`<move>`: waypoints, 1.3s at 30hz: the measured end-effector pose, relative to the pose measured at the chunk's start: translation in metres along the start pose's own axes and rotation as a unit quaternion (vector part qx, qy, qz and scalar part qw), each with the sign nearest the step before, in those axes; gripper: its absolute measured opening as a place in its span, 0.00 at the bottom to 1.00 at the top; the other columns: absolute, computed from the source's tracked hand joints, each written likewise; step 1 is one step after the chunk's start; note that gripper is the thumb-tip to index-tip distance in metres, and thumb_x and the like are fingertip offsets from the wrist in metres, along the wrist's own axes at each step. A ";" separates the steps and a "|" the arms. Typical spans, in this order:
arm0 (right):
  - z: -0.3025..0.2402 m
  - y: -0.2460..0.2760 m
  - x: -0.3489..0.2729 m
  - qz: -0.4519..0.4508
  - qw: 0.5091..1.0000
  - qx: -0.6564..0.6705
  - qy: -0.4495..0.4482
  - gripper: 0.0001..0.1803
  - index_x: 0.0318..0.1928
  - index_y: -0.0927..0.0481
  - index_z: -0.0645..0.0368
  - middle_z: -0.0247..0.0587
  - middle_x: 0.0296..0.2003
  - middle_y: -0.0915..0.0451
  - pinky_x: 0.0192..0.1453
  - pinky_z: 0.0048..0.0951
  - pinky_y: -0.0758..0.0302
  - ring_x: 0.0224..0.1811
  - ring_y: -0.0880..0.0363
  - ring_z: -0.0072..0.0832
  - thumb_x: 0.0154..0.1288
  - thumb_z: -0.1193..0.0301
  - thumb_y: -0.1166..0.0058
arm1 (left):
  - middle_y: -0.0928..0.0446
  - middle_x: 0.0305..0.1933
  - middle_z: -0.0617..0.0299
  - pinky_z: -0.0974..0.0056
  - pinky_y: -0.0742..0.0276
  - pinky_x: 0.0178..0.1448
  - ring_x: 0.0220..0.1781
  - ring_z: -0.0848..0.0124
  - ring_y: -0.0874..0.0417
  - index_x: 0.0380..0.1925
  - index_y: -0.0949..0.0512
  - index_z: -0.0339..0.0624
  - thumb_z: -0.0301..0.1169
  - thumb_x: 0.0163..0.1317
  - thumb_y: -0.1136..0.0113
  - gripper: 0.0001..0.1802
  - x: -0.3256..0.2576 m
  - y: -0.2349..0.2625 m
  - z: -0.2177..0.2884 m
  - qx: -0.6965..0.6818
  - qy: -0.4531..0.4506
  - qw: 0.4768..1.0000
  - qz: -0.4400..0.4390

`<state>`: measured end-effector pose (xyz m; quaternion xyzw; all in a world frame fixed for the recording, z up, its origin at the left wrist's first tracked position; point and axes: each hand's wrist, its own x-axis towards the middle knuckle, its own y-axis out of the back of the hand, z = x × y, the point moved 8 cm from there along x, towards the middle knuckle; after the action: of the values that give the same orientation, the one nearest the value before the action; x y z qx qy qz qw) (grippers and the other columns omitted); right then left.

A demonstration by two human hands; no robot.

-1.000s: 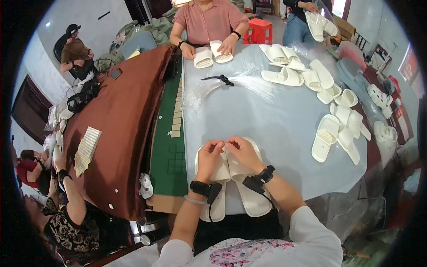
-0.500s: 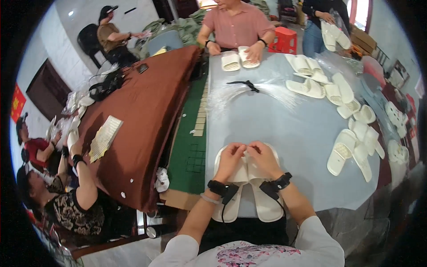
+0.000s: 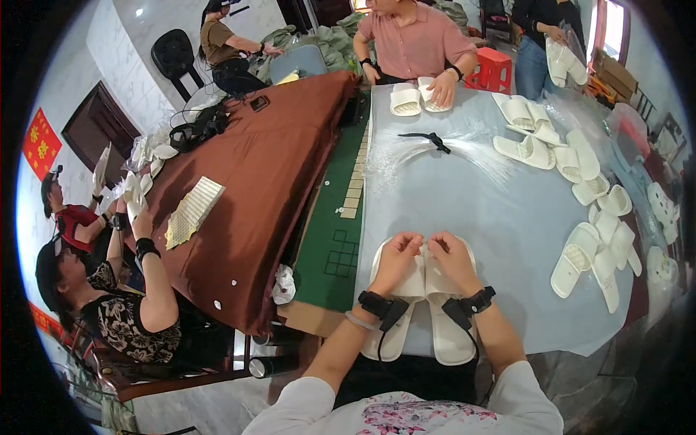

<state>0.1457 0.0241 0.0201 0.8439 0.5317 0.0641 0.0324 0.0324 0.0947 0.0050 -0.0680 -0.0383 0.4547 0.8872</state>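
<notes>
A pair of white slippers lies side by side in front of me, a left slipper (image 3: pixel 394 339) and a right slipper (image 3: pixel 453 341), toes pointing away. My left hand (image 3: pixel 399 262) rests over the left slipper's strap, fingertips pinched together at its inner edge. Over the other strap, my right hand (image 3: pixel 451 262) is closed the same way, a small gap between the two hands. Whatever the fingertips hold, if anything, is too small to make out. A bundle of clear plastic strands (image 3: pixel 464 156), bound by a black tie (image 3: pixel 437 142), lies beyond them.
Several white slippers (image 3: pixel 573 259) line the right side of the grey-blue tabletop (image 3: pixel 435 203). Across it, a co-worker in pink (image 3: pixel 417 43) touches another pair (image 3: pixel 406 100). To the left are a green board (image 3: pixel 337 254) and a brown-covered table (image 3: pixel 268 167) with co-workers beside it.
The view has swung left, shifting the scene rightward. My fingertips, together before, now stand slightly apart. Across the table, the co-worker's one hand has drawn back from the slippers.
</notes>
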 end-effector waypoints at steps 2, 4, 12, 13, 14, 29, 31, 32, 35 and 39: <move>0.001 0.000 0.000 -0.003 1.000 0.000 -0.004 0.09 0.35 0.25 0.63 0.29 0.24 0.27 0.32 0.18 0.33 0.27 0.33 0.15 0.60 0.69 0.49 | 0.26 0.30 0.68 0.75 0.33 0.37 0.31 0.81 0.29 0.36 0.25 0.37 0.34 0.61 0.46 0.11 0.000 -0.001 -0.001 -0.004 0.000 1.000 -0.004; 0.001 -0.001 0.000 -0.007 1.000 0.000 -0.008 0.09 0.35 0.25 0.63 0.29 0.24 0.27 0.32 0.18 0.34 0.26 0.33 0.15 0.60 0.69 0.49 | 0.26 0.30 0.68 0.75 0.33 0.38 0.31 0.81 0.29 0.36 0.25 0.37 0.34 0.61 0.46 0.11 0.000 -0.002 0.000 -0.007 0.000 1.000 -0.009; 0.003 -0.002 0.000 0.005 1.000 0.021 -0.011 0.10 0.34 0.25 0.64 0.30 0.24 0.26 0.32 0.19 0.33 0.27 0.31 0.15 0.60 0.68 0.48 | 0.27 0.28 0.69 0.76 0.33 0.37 0.30 0.82 0.31 0.39 0.25 0.36 0.34 0.61 0.46 0.12 0.002 0.024 -0.009 -0.155 -0.035 0.983 0.094; 0.004 -0.003 0.001 0.005 1.000 0.022 -0.010 0.10 0.34 0.25 0.64 0.30 0.24 0.26 0.32 0.19 0.33 0.27 0.31 0.15 0.60 0.68 0.48 | 0.27 0.28 0.69 0.76 0.33 0.37 0.30 0.82 0.31 0.39 0.25 0.36 0.34 0.61 0.46 0.12 0.003 0.024 -0.011 -0.154 -0.036 0.983 0.094; 0.003 -0.001 0.001 0.009 1.000 0.009 0.005 0.10 0.34 0.25 0.64 0.30 0.24 0.26 0.32 0.19 0.33 0.26 0.31 0.16 0.60 0.68 0.48 | 0.27 0.28 0.68 0.76 0.33 0.37 0.30 0.81 0.31 0.38 0.26 0.36 0.33 0.61 0.46 0.11 0.003 0.021 -0.011 -0.153 -0.024 0.984 0.088; 0.002 0.002 -0.001 0.014 0.999 0.033 0.006 0.10 0.35 0.25 0.66 0.31 0.25 0.27 0.33 0.19 0.33 0.28 0.31 0.17 0.60 0.69 0.50 | 0.26 0.29 0.69 0.75 0.33 0.37 0.29 0.82 0.31 0.36 0.25 0.37 0.34 0.61 0.46 0.11 -0.001 0.018 -0.005 -0.103 -0.013 0.991 0.088; 0.001 0.000 -0.002 0.014 0.999 0.040 -0.010 0.10 0.35 0.25 0.66 0.32 0.25 0.26 0.33 0.19 0.33 0.28 0.31 0.17 0.60 0.69 0.50 | 0.26 0.29 0.70 0.76 0.33 0.37 0.29 0.82 0.31 0.36 0.24 0.38 0.35 0.61 0.46 0.11 -0.002 0.023 -0.012 -0.147 -0.017 0.984 0.098; 0.000 0.001 -0.001 0.014 0.999 0.042 -0.010 0.10 0.35 0.25 0.66 0.32 0.25 0.26 0.33 0.19 0.33 0.28 0.31 0.17 0.60 0.69 0.51 | 0.26 0.29 0.70 0.76 0.33 0.37 0.29 0.82 0.31 0.36 0.24 0.38 0.35 0.61 0.45 0.11 -0.001 0.021 -0.010 -0.137 -0.016 0.986 0.092; 0.002 0.003 -0.001 0.011 1.000 0.021 0.002 0.10 0.35 0.25 0.66 0.32 0.25 0.26 0.34 0.19 0.33 0.28 0.31 0.16 0.60 0.69 0.51 | 0.27 0.28 0.71 0.76 0.33 0.37 0.29 0.82 0.31 0.36 0.24 0.38 0.34 0.60 0.45 0.11 -0.004 0.010 0.003 -0.066 -0.011 0.996 0.055; 0.000 0.001 -0.001 0.003 1.000 0.011 -0.002 0.10 0.35 0.25 0.66 0.31 0.25 0.26 0.34 0.19 0.33 0.28 0.31 0.16 0.60 0.69 0.51 | 0.27 0.28 0.71 0.76 0.33 0.37 0.30 0.82 0.30 0.35 0.24 0.38 0.34 0.60 0.45 0.11 -0.002 0.001 0.001 -0.016 -0.001 1.000 0.015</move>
<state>0.1456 0.0227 0.0203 0.8458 0.5299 0.0571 0.0239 0.0303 0.0942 0.0061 -0.0825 -0.0457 0.4669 0.8792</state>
